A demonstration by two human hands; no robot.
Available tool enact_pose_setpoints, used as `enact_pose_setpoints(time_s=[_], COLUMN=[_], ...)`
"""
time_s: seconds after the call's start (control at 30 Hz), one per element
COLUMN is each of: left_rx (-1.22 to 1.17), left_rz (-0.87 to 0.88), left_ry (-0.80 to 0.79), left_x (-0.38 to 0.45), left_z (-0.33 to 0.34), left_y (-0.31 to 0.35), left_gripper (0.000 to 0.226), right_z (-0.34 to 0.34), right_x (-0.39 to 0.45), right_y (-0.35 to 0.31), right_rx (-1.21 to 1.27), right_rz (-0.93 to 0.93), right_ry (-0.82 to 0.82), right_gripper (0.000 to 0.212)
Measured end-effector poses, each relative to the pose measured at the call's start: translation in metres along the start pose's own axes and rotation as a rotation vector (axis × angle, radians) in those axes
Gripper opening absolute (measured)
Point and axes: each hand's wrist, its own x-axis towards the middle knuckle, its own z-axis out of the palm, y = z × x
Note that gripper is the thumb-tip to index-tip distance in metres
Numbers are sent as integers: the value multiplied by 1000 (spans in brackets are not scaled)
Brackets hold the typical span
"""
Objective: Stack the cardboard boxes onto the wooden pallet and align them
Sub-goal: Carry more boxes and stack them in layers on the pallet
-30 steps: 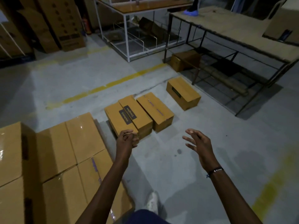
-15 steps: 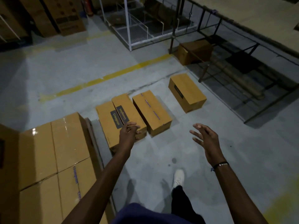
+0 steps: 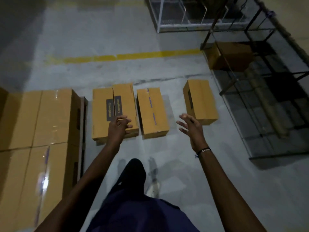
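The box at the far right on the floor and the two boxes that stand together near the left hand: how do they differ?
The far-right box lies alone on the bare floor, apart from the others; the paired boxes stand side by side, seemingly touching. The far-right box carries its dark label on its left side face; the paired boxes show dark labels on top. It is turned slightly askew; the pair sits straight. All are closed brown cardboard boxes of similar shape.

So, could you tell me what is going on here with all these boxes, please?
A person is walking toward four cardboard boxes lying on the concrete floor, both arms stretched forward. The left hand is loosely curled in front of the pair of touching boxes, holding nothing; the right hand is spread open between the third box and the fourth box. Stacked boxes already stand at the left. Nothing is lifted yet.
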Motion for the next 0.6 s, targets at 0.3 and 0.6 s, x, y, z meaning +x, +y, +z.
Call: enact_pose_setpoints(time_s=[0.3,0.6], left_rx=[78,208], left_rz=[-141,-213], left_ry=[43,-67], left_x=[131,297], left_z=[74,138], left_y=[-27,-73], left_gripper=[19,11], right_z=[-5,-5], right_x=[181,374], right_y=[3,38], right_rx=[-143,-270], right_rz=[122,261], right_ry=[-77,-132], right_gripper=[38,62])
